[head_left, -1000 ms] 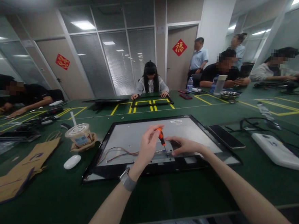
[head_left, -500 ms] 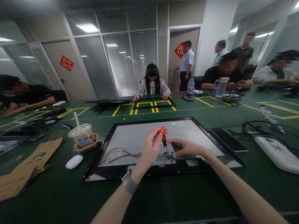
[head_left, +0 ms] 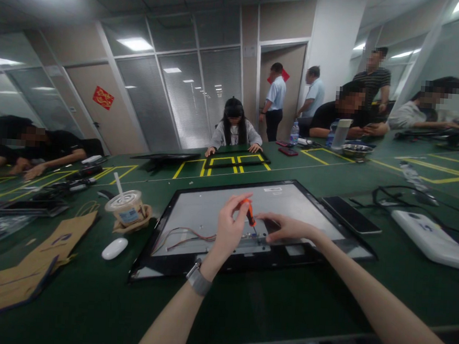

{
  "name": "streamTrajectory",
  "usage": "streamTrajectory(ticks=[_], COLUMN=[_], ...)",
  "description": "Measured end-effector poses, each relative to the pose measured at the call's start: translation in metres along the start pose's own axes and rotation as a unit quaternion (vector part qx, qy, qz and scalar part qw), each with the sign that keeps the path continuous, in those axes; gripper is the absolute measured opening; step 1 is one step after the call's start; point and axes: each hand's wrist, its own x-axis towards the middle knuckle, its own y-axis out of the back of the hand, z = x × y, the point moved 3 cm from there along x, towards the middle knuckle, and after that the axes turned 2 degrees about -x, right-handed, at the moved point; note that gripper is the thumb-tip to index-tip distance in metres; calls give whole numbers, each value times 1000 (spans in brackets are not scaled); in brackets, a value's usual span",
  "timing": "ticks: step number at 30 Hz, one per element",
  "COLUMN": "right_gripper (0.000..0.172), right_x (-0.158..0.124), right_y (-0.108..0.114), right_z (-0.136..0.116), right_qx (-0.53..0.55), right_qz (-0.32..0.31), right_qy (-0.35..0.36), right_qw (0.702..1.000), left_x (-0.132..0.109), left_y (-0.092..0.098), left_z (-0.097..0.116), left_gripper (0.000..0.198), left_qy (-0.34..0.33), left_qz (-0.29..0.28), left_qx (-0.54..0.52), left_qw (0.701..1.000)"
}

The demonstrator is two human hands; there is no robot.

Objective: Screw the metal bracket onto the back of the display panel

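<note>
A monitor panel (head_left: pixel 207 204) with a grey metal back and black frame lies flat on the green table. My left hand (head_left: pixel 231 220), a watch on its wrist, has its fingers closed round the handle of an orange and black screwdriver (head_left: pixel 250 213). The screwdriver leans slightly, its tip down at the small circuit board (head_left: pixel 259 239) near the panel's front edge. My right hand (head_left: pixel 288 227) rests beside that board, thumb and fingers apart around a dark area; whether it touches a small part is too fine to tell. Thin cables (head_left: pixel 193 236) run left from the board.
Left of the panel are a drink cup (head_left: pixel 127 207) in a carrier, a white oval case (head_left: pixel 114 248) and a paper bag (head_left: pixel 30 268). To the right lie a phone (head_left: pixel 350 214), a white device (head_left: pixel 431 238) and black cables. Several people sit or stand around the table.
The screwdriver's handle and my left hand have shifted slightly left, so the tool leans more. My right hand stays in place. Two standing people at the back have moved left, near the door.
</note>
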Motion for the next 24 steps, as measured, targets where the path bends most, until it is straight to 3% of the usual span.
streamTrajectory(ticks=[6, 9, 12, 16, 18, 24], right_gripper=[83, 83, 84, 82, 82, 83], right_x=[1, 2, 1, 1, 1, 0], right_y=[-1, -1, -1, -1, -2, -1], right_z=[3, 3, 2, 2, 1, 0], right_qx=[3, 3, 11, 9, 9, 4], right_qz=[1, 1, 1, 0, 0, 3], right_qy=[17, 16, 17, 19, 23, 13], right_qw=[1000, 1000, 1000, 1000, 1000, 1000], left_x=[-1, -1, -2, -3, -3, -3], left_y=[1, 0, -2, -1, 0, -3], left_z=[-2, 0, 2, 3, 4, 5], left_gripper=[20, 29, 27, 15, 19, 30], left_qy=[-11, -19, -11, -19, -20, -22], left_qz=[31, 9, -15, 21, 33, -31], left_qx=[24, -6, -21, 26, 44, -21], left_qw=[999, 1000, 1000, 999, 998, 999])
